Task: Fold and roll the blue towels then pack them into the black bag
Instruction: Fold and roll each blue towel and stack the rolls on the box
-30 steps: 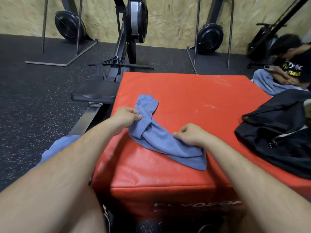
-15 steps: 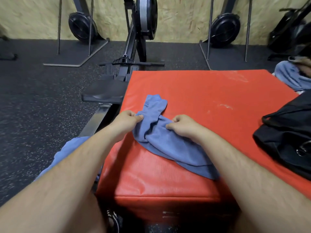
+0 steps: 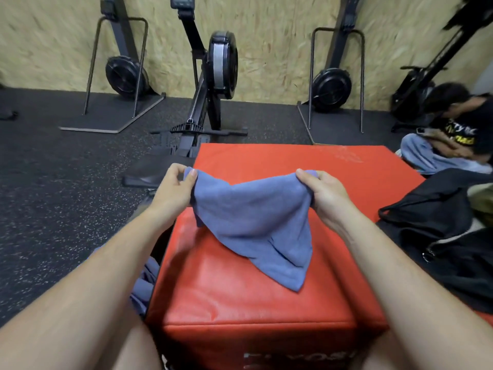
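A blue towel [image 3: 253, 217] hangs stretched between my two hands above the red padded box [image 3: 266, 303]. My left hand [image 3: 173, 190] pinches its left top corner and my right hand [image 3: 325, 193] pinches the right top corner. The towel's lower tip trails onto the box top. The black bag [image 3: 448, 236] lies slumped on the right side of the box, its opening partly out of frame. More blue towel fabric [image 3: 144, 284] shows low at the left, beside the box and under my left forearm.
A rowing machine [image 3: 210, 84] stands just beyond the box, with its seat at the box's left edge. More folded rowers lean at the plywood wall. A person [image 3: 453, 134] sits on the floor at the far right.
Both hands lifted the crumpled towel off the box and pulled apart, spreading it by its top corners. The camera tilted up.
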